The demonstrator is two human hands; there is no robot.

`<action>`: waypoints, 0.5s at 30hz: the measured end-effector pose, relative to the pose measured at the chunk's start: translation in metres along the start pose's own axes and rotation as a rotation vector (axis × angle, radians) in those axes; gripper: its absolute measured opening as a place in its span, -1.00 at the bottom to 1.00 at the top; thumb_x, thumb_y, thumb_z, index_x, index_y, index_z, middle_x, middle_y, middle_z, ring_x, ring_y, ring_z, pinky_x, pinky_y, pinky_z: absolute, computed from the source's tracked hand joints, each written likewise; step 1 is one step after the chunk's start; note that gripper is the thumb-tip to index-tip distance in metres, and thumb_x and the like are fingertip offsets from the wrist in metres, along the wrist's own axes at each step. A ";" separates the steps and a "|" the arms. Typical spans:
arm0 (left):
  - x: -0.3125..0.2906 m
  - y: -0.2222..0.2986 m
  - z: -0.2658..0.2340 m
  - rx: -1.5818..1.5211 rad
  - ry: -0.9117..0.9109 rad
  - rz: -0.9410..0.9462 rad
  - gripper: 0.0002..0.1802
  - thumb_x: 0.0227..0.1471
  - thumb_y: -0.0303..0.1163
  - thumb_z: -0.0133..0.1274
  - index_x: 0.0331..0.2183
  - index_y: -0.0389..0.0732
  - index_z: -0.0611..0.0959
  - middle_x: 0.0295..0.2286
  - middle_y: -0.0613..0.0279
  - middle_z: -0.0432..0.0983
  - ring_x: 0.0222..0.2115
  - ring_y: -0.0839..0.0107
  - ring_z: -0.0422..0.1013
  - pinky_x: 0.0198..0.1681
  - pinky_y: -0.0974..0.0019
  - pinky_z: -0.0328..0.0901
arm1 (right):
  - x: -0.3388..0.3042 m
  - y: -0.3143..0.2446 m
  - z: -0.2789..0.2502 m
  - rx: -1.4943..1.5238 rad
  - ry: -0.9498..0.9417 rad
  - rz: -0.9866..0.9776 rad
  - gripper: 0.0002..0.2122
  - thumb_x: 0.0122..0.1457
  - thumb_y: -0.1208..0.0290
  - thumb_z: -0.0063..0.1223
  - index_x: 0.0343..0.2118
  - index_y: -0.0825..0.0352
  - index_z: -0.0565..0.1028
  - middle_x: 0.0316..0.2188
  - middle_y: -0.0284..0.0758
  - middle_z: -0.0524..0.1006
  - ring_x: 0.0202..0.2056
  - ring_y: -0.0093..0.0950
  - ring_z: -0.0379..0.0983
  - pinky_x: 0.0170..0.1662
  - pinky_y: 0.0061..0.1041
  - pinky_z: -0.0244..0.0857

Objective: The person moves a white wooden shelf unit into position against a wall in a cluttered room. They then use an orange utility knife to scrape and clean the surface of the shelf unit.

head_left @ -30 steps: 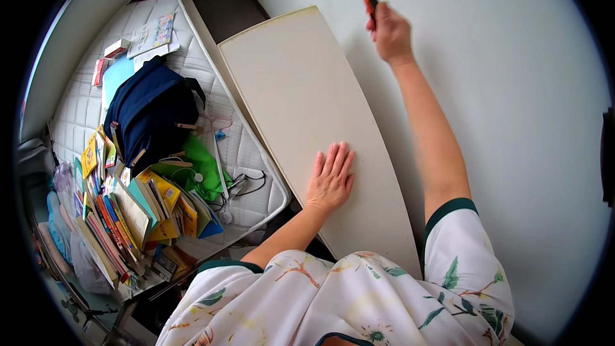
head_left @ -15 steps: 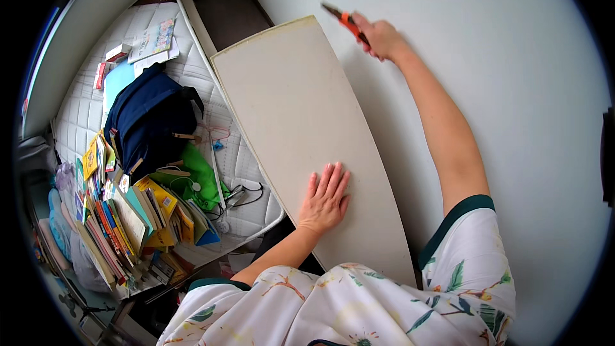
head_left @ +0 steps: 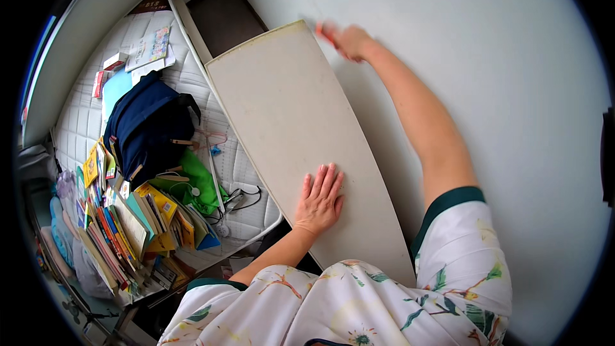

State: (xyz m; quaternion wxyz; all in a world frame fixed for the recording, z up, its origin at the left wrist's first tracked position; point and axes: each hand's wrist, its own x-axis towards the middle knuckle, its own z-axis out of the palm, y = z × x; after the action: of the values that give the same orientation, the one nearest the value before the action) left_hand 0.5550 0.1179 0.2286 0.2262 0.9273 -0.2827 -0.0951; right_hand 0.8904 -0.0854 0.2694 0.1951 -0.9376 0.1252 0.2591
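My left hand (head_left: 318, 201) lies flat with fingers stretched out on a long off-white board (head_left: 275, 102). Near the board's far right corner is my right hand (head_left: 352, 43), its fingers wrapped round red-handled pliers (head_left: 327, 31). Motion blurs the pliers, and their dark jaws hardly show now. They are beside the board's far end, over the narrow space by the wall; whether they touch the edge I cannot tell.
A pale wall (head_left: 512, 122) rises close on the right. Left of the board is a quilted mattress (head_left: 80, 99) with a navy backpack (head_left: 150, 125), several books (head_left: 131, 218), a green cloth (head_left: 198, 182) and cables (head_left: 246, 198). A dark panel (head_left: 225, 16) stands beyond the board.
My right hand has swung left and down with the pliers, toward the board's far corner. My left hand stays flat on the board. The view has shifted slightly.
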 end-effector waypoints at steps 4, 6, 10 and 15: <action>-0.001 -0.006 0.003 0.003 0.034 -0.025 -0.34 0.05 -0.11 -0.08 0.17 -0.06 0.25 0.22 0.21 0.01 0.24 0.25 -0.07 0.25 0.01 -0.20 | -0.031 -0.048 -0.036 0.127 0.061 -0.078 -0.33 0.08 -0.33 -0.28 -0.63 0.34 0.40 -0.75 -0.39 0.35 -0.75 -0.56 0.21 -0.66 -0.57 0.14; 0.000 -0.007 0.000 0.009 0.025 -0.033 -0.34 0.05 -0.11 -0.08 0.17 -0.06 0.24 0.22 0.21 0.01 0.24 0.25 -0.07 0.25 0.01 -0.20 | -0.044 -0.053 -0.049 0.577 0.117 -0.259 -0.32 0.09 -0.33 -0.29 -0.62 0.36 0.43 -0.76 -0.43 0.34 -0.76 -0.66 0.18 -0.68 -0.60 0.10; -0.001 -0.002 0.000 -0.028 0.035 -0.004 -0.35 0.05 -0.13 -0.08 0.17 -0.06 0.25 0.22 0.21 0.01 0.24 0.25 -0.07 0.25 0.01 -0.19 | -0.021 0.002 0.001 -0.105 -0.020 0.023 -0.27 0.04 -0.41 -0.35 -0.65 0.36 0.40 -0.73 -0.35 0.34 -0.73 -0.55 0.21 -0.61 -0.52 0.16; 0.001 -0.006 -0.005 -0.040 0.028 -0.039 -0.36 0.05 -0.15 -0.08 0.16 -0.08 0.26 0.21 0.20 0.02 0.24 0.25 -0.06 0.25 0.00 -0.18 | -0.061 -0.032 -0.023 0.347 0.023 -0.110 -0.30 0.07 -0.36 -0.33 -0.64 0.35 0.39 -0.71 -0.33 0.36 -0.72 -0.54 0.21 -0.59 -0.50 0.18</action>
State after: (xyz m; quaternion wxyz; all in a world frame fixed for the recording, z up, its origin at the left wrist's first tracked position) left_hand 0.5605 0.1235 0.2298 0.2469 0.9291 -0.2594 -0.0921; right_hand 0.8602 -0.0586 0.3293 0.3664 -0.8983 0.1186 0.2117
